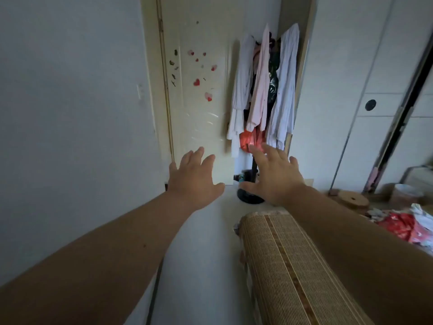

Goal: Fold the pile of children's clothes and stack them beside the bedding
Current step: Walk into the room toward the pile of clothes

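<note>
A heap of children's clothes (406,225), red and white, lies at the right edge of the view, partly cut off. My left hand (193,177) and my right hand (274,173) are stretched out in front of me at mid-height, fingers spread, holding nothing. Both hands are far left of the heap and touch nothing. The bedding is not in view.
A rolled bamboo mat (288,266) lies under my right forearm. Ahead stands a cream door (199,90) with heart stickers and a coat stand (264,90) hung with shirts. A white wardrobe (351,90) fills the right; a round wooden stool (352,200) sits near the clothes.
</note>
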Motion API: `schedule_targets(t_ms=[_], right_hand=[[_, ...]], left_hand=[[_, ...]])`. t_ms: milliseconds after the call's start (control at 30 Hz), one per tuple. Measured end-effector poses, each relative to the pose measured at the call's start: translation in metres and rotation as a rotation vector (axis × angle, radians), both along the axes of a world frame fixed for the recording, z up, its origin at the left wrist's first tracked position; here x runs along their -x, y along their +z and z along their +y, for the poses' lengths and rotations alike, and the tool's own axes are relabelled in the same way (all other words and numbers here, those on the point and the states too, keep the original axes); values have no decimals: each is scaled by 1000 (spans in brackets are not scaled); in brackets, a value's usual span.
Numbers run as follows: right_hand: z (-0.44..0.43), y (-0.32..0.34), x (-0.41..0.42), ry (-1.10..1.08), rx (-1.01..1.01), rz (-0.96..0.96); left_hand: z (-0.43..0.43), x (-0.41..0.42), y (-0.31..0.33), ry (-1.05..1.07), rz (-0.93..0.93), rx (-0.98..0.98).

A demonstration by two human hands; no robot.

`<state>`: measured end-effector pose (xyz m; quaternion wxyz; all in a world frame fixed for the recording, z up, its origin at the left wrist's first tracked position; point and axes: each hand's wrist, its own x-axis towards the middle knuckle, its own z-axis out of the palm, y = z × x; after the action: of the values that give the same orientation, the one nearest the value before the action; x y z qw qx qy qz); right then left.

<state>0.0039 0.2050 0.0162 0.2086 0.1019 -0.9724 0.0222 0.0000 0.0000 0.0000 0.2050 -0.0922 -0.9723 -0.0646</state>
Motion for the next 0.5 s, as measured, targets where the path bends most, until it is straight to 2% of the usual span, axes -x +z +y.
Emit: schedule_targets(t_ms=[133,500], right_hand=[[21,-27,49,-32,6,-118],[52,-71,194,22,40,-271]], left_hand=[[20,52,-21,21,-115,-7],[45,183,-61,1,-242,16]])
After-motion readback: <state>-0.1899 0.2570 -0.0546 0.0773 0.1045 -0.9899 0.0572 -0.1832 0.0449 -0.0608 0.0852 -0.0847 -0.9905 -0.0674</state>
